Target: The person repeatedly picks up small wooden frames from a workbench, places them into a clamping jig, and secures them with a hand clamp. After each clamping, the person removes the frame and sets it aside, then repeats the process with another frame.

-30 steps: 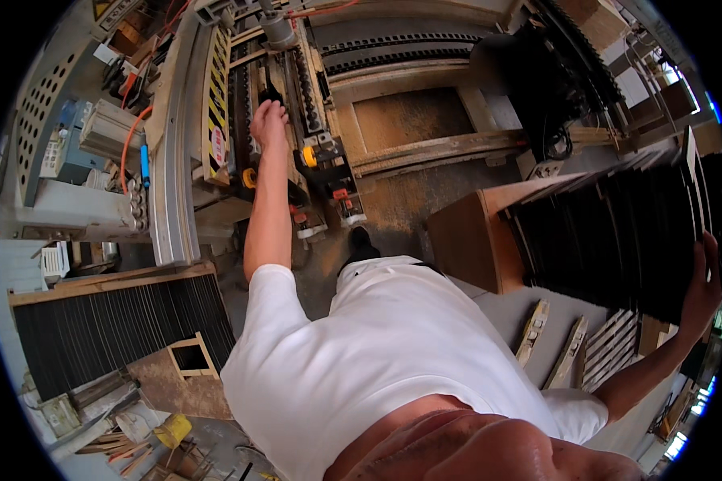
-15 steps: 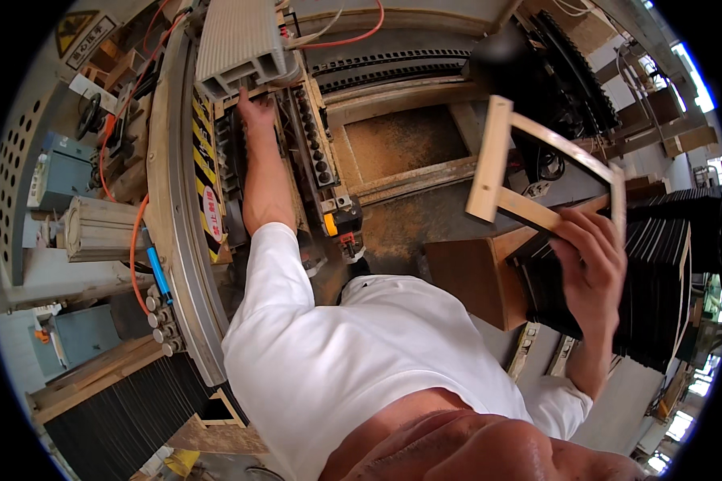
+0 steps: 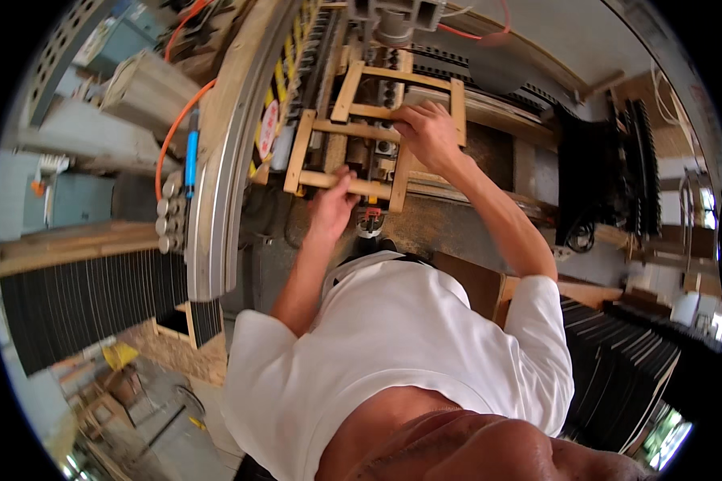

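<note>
Far frame [image 3: 458, 100]: over the machine [image 3: 336, 149], ahead of the right hand [image 3: 430, 135], which grasps its near rail.
Near frame [image 3: 299, 152]: long axis crosswise, ahead of the left hand [image 3: 334, 204], whose grip pinches its near rail.

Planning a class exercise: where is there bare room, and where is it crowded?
Sawdusty floor between machine rail and brown panel looks open. Crowded: machine bed, where the left hand touches the near wooden frame and right hand the far frame.
</note>
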Available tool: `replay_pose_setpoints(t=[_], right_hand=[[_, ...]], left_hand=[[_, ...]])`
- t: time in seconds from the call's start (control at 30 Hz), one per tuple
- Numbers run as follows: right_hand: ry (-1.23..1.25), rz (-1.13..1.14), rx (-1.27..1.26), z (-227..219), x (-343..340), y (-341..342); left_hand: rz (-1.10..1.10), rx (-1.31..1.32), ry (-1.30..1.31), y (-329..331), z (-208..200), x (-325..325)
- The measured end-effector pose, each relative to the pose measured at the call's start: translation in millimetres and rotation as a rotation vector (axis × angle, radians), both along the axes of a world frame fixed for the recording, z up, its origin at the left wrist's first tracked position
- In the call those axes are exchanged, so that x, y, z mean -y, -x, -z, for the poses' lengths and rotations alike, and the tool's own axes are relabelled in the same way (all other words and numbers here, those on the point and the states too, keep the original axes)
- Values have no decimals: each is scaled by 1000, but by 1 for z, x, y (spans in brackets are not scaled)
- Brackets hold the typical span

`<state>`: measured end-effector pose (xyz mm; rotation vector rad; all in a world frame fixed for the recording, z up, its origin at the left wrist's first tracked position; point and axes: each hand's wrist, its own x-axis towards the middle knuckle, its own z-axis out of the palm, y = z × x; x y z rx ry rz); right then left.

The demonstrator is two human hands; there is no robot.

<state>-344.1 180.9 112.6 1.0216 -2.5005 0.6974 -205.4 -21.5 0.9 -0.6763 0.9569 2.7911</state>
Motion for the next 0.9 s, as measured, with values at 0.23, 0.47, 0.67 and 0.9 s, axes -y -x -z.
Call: replay_pose_setpoints(t=[0.23, 0.47, 0.67, 0.9], right_hand=[[-7, -82, -230, 74, 94, 74], [-113, -192, -247, 76, 123, 85], [-103, -146, -165, 80, 126, 98], [-435, -52, -179, 59, 134, 160]], left_hand=[[-208, 60, 91, -150, -18, -7], [-487, 160, 38, -219, -12, -30], [-615, 269, 55, -244, 19, -25], [-658, 375, 126, -255, 54, -18]])
